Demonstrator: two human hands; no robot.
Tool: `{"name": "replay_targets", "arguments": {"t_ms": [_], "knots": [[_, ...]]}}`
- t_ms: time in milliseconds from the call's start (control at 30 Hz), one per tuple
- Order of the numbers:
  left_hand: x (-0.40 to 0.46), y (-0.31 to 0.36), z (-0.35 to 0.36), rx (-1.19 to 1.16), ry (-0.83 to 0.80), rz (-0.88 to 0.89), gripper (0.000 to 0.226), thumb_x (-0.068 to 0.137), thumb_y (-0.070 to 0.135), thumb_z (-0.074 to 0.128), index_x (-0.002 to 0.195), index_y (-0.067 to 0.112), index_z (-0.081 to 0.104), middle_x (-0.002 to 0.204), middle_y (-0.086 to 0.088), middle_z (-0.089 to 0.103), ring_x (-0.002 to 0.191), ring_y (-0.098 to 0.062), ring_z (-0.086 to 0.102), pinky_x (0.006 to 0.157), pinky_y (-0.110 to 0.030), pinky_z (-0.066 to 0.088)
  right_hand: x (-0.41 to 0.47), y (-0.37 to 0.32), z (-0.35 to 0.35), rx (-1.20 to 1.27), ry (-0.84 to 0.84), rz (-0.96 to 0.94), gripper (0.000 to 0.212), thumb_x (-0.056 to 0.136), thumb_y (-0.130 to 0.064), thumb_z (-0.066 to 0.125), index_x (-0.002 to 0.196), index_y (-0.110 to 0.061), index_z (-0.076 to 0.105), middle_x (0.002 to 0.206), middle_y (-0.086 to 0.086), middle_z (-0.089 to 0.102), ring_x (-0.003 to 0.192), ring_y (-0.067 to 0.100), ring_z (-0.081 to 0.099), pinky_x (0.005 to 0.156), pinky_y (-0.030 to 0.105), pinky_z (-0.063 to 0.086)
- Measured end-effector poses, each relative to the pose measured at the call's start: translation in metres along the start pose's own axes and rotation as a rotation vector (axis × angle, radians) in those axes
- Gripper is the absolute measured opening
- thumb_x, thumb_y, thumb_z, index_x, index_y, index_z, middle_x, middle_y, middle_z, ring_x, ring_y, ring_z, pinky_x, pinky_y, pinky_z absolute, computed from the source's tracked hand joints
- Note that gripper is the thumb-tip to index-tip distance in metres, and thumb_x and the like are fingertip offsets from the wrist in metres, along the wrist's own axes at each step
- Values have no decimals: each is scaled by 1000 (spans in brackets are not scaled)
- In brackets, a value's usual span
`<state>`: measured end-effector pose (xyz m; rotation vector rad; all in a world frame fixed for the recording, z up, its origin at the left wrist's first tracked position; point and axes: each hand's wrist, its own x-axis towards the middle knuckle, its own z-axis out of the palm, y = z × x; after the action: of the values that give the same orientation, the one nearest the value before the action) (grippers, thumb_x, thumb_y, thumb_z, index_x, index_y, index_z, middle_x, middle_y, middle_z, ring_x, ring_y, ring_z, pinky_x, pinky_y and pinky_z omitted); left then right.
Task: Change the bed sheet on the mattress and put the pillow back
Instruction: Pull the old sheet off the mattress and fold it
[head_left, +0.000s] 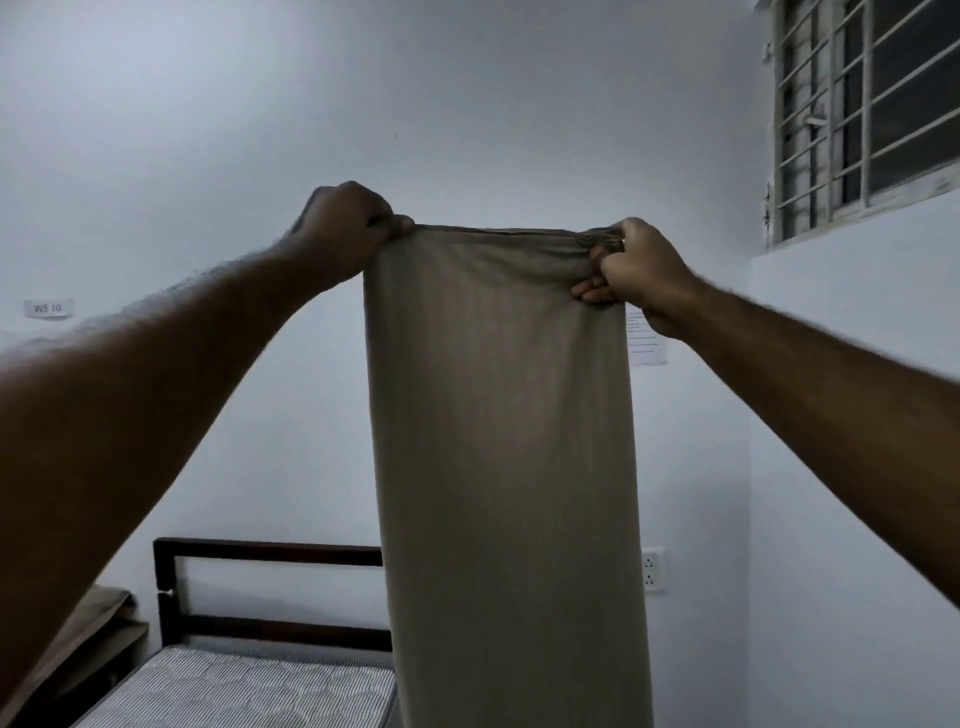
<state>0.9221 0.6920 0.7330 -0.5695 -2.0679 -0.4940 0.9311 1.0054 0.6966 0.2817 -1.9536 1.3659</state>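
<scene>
Bed sheet of plain tan cloth (498, 441) is hanging up high in front of the white wall (467, 104), over the striped grey mattress (234, 686). Left hand (348, 228) and right hand (639, 270) are pinching its top corners with curled fingers.

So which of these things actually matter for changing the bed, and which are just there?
Part of the job:
bed sheet, gripped by left hand and right hand
bare mattress
bed frame

Just there:
barred window
wall socket
paper notice
wall label
</scene>
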Motion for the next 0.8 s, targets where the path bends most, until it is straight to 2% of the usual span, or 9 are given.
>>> {"name": "replay_targets", "arguments": {"t_ms": [67, 133, 233, 300, 367, 467, 567, 667, 800], "knots": [[-5, 0, 7, -2, -27, -12, 46, 103, 40, 56, 76, 3, 61, 65, -7, 52, 72, -25, 48, 60, -31, 37, -4, 5, 0, -20, -75, -13, 45, 97, -27, 67, 126, -6, 41, 109, 18, 69, 81, 18, 73, 77, 33, 62], [-8, 0, 9, 49, -86, 36, 47, 104, 41, 52, 75, 5, 57, 63, -2, 48, 70, -23, 46, 61, -32, 32, -11, 10, -3, -149, -179, -59, 70, 84, -38, 82, 129, -11, 36, 116, 2, 62, 96, 9, 63, 84, 29, 57], [-11, -3, 11, 148, -213, 127, 49, 95, 52, 62, 72, 11, 52, 66, -2, 51, 66, -18, 47, 58, -30, 35, -17, 21, -1, -403, -213, -184, 88, 67, -41, 93, 129, -17, 35, 124, -6, 56, 109, 10, 56, 91, 30, 50], [-12, -5, 12, 175, -262, 161, 47, 85, 54, 76, 68, 18, 49, 66, 0, 52, 72, -22, 51, 61, -31, 35, -18, 29, 9, -565, -228, -275, 83, 66, -39, 94, 128, -18, 42, 125, -7, 58, 109, 13, 55, 88, 29, 45], [-11, -7, 15, 221, -260, 181, 44, 82, 55, 77, 67, 23, 50, 71, 0, 54, 91, -25, 50, 78, -34, 34, -18, 36, 19, -600, -196, -339, 61, 70, -41, 90, 115, -19, 55, 115, -5, 66, 103, 15, 60, 77, 27, 43], [-14, -10, 20, 245, -287, 80, 37, 80, 58, 76, 70, 29, 56, 99, 0, 48, 108, -21, 34, 93, -39, 28, -16, 38, 23, -591, -161, -302, 43, 69, -47, 89, 94, -23, 64, 94, -6, 69, 92, 15, 64, 69, 28, 45], [-31, -21, 20, -217, -367, -69, 33, 81, 45, 82, 73, 18, 65, 90, -1, 56, 95, -19, 50, 77, -33, 43, -16, 35, 23, -639, -225, -244, 41, 64, -54, 90, 89, -30, 69, 93, -11, 70, 96, 14, 66, 79, 33, 54], [-63, -35, 18, -764, -417, -198, 30, 88, 38, 76, 97, 10, 70, 89, 0, 69, 87, -14, 66, 69, -27, 54, -31, 27, 24, -554, -266, -253, 35, 62, -59, 87, 85, -37, 72, 88, -16, 72, 96, 10, 67, 86, 43, 56], [-116, -59, 33, -1220, -242, -305, 57, 77, 56, 82, 111, 14, 65, 106, -8, 66, 91, -21, 63, 69, -29, 57, -63, 13, 38, -441, -262, -341, 34, 66, -61, 80, 89, -37, 74, 81, -16, 72, 89, 9, 68, 83, 45, 56]]}}
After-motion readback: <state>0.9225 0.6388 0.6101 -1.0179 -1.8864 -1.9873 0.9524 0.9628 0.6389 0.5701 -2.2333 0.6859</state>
